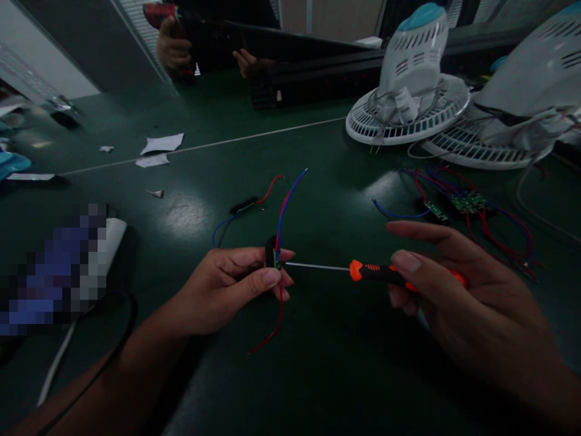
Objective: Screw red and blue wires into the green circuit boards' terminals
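Note:
Pinched in the fingers of my left hand (238, 284) is a small circuit board (276, 260) set against a black plastic piece (269, 249). Red and blue wires (284, 209) rise from it, and a red wire (280, 312) hangs below. My right hand (467, 303) is closed around the orange and black handle of a screwdriver (374, 272). The shaft points left, and its tip meets the board or lies just beside it; the exact contact is too small to tell. Behind my left hand lies another black piece with red and blue wires (245, 206).
Several green circuit boards with wires (467, 201) lie at the right. Two white fan units (411, 79) stand behind them. Paper scraps (162, 143) and a pale cord (254, 140) cross the green table. Opposite, a person's hands hold a red tool (158, 13) and a long black panel (308, 45).

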`<state>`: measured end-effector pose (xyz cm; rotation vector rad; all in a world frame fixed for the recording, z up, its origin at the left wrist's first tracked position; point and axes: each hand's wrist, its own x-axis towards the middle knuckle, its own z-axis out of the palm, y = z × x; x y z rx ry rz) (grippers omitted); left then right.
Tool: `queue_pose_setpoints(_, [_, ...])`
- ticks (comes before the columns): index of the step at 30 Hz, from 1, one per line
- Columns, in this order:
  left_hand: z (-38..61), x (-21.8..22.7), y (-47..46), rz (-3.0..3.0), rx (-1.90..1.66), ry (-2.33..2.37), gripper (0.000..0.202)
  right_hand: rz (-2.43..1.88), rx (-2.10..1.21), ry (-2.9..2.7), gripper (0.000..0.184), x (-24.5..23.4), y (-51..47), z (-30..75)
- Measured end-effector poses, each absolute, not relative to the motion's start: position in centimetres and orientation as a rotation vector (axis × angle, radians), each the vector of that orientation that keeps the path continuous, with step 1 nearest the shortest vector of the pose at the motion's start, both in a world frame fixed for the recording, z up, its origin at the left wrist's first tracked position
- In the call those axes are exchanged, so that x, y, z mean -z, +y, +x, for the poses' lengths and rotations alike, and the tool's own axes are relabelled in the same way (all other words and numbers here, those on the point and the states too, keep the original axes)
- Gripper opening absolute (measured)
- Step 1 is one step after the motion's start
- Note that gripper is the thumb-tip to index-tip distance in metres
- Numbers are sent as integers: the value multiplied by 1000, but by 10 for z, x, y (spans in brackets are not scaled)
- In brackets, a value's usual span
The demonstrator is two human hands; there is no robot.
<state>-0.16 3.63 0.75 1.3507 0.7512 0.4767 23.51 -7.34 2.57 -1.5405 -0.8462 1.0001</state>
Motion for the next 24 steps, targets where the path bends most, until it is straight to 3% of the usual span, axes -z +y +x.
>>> queue_pose_setpoints(17, [-3, -7, 35, 1342, -478, 749, 22, -1468, -1020, -798, 36, -24, -75, 238])
queue_pose_setpoints(24, [-2, -7, 36, 1310, -482, 730, 22, -1667, -991, -862, 36, -27, -72, 236])
